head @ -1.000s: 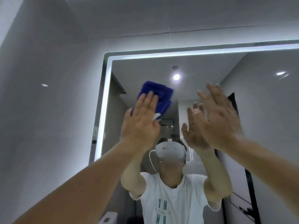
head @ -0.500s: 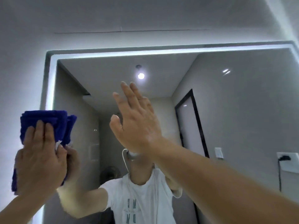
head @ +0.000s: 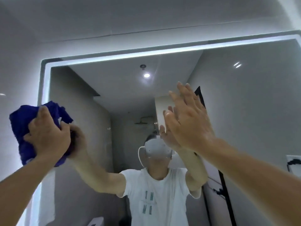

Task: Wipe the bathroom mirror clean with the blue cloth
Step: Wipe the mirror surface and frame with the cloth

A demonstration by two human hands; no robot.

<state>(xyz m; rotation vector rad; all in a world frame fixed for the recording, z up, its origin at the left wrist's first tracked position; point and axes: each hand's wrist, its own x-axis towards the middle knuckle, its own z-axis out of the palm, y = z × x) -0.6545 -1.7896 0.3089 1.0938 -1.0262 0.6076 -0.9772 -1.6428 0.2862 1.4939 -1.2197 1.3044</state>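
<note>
The bathroom mirror (head: 244, 111) fills most of the view, framed by a lit white strip along its top and left edges. My left hand (head: 47, 134) grips a bunched blue cloth (head: 21, 123) and presses it on the mirror's left edge, over the lit strip. My right hand (head: 189, 118) is flat and open, fingers together and pointing up, its palm against the glass near the middle. The mirror reflects both arms and a person in a white T-shirt.
A grey wall (head: 16, 54) runs left of and above the mirror. The reflection shows a ceiling lamp (head: 146, 75), a black-framed door (head: 223, 185) and a white wall fitting (head: 293, 163) at the right.
My left hand went from flat on the folded cloth to a fist bunching it at the mirror's left edge. The view shifted, so my right hand now appears further right.
</note>
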